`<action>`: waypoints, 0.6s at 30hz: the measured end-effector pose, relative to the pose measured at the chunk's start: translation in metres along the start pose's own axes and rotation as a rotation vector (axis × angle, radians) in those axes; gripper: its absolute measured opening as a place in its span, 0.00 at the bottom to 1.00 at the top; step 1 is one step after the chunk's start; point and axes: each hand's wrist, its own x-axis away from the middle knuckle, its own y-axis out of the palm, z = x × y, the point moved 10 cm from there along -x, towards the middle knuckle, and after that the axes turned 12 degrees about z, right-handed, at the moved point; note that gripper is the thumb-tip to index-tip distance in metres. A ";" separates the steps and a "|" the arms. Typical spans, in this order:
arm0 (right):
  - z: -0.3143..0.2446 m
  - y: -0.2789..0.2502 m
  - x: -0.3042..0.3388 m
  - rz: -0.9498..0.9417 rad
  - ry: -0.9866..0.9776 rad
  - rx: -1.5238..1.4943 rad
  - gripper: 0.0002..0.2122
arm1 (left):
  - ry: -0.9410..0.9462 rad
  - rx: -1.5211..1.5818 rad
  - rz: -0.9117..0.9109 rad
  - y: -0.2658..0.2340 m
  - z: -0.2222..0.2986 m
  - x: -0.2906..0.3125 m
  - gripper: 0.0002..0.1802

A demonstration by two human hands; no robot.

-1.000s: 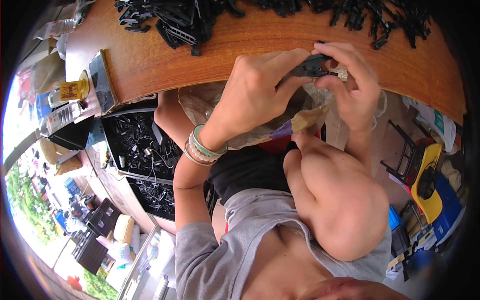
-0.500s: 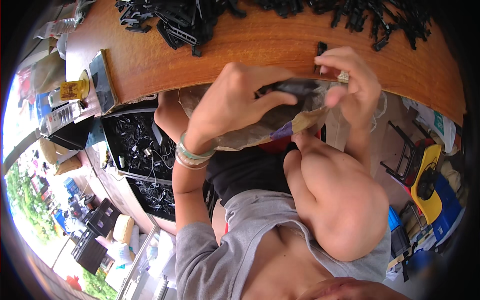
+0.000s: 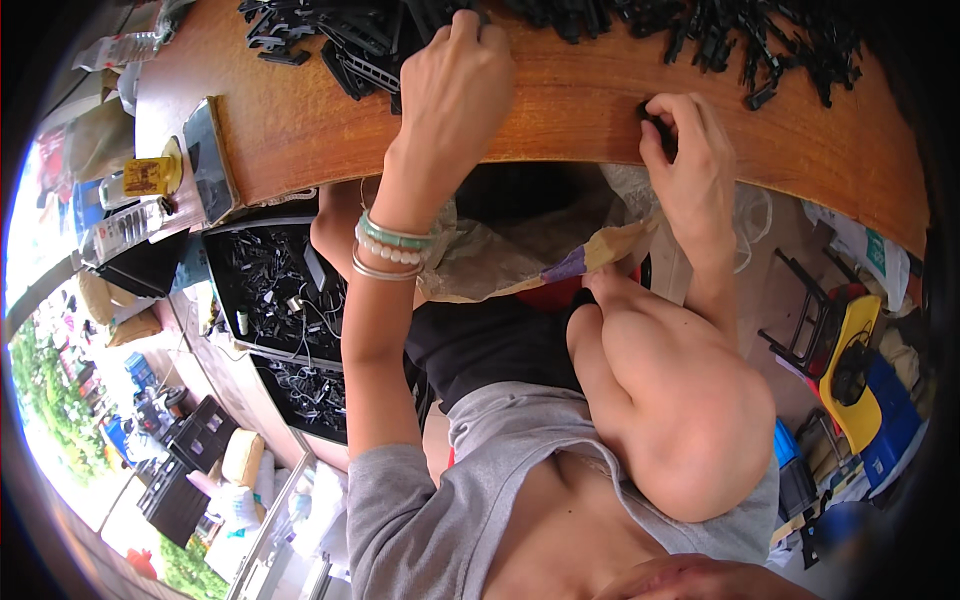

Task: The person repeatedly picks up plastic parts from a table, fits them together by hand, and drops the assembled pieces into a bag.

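My left hand (image 3: 455, 95), with bracelets at the wrist, reaches to the near edge of a heap of black plastic parts (image 3: 365, 70) on the wooden table. Its fingers are bent together; the tips and whatever lies in them are hidden. At the table's front edge, my right hand (image 3: 692, 165) is closed, thumb against fingers, around a small black plastic part (image 3: 657, 125). Below the table edge, over my lap, a clear plastic bag (image 3: 500, 258) with a tan and purple rim gapes between my arms. Something dark shows inside it.
More black parts (image 3: 740, 45) lie heaped at the table's far right. A dark flat case (image 3: 208, 160) and a yellow round container (image 3: 150, 176) are at the left. Black bins of parts (image 3: 270, 270) stand below left. A yellow and blue object (image 3: 855, 370) is at right.
My left hand has moved up and away from above the bag to the heap; the black part it held is no longer in view. My right fingers have closed around the small part at the table edge.
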 end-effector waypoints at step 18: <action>-0.036 -0.009 -0.006 -0.083 -0.044 -0.759 0.10 | -0.971 1.406 -0.274 0.011 0.021 0.049 0.08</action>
